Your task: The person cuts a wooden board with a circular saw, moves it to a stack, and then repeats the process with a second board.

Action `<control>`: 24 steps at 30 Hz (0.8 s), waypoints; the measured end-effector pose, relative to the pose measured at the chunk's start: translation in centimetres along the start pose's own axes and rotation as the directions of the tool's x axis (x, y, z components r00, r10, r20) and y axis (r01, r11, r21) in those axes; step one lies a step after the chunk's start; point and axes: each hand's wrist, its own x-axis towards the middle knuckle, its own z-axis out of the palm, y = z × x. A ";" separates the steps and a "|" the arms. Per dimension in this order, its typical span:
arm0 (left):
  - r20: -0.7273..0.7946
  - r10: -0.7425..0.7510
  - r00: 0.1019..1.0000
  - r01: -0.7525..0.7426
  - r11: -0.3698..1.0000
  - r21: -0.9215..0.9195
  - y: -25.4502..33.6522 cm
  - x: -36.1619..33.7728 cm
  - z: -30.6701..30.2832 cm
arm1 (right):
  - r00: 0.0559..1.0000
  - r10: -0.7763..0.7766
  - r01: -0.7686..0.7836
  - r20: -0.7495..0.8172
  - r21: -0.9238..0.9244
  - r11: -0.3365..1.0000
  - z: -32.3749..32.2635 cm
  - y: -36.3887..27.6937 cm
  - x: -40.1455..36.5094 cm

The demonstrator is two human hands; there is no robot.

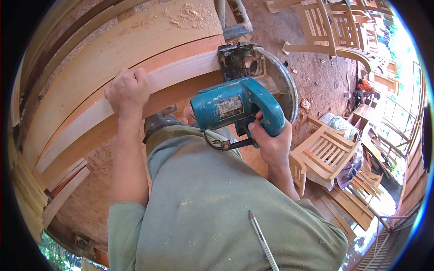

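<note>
My right hand [271,143] is wrapped round the rear handle of a teal circular saw [226,108]. The saw's round grey blade guard [280,83] faces right, and its dark base sits at the right end of a pale wooden board [185,70]. Whether the blade touches the wood is hidden. My left hand [129,90], closed in a fist, rests on the same board, left of the saw. What its fingers grip, perhaps the board's edge, cannot be seen. Behind the board lies a wider plank [122,45] with sawdust on it.
Wooden chairs [316,27] stand at the upper right, and a slatted chair [323,151] is at the right. Another person [364,88] in orange is low at the far right. Wood offcuts [361,185] lie below there. A pen [262,239] hangs at my shirt front.
</note>
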 end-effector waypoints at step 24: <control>-0.058 0.059 0.997 -0.060 0.998 -0.025 -0.5 -0.3 0.3 | 1.000 -0.012 0.011 0.015 0.056 0.998 0.1 0.6 0.6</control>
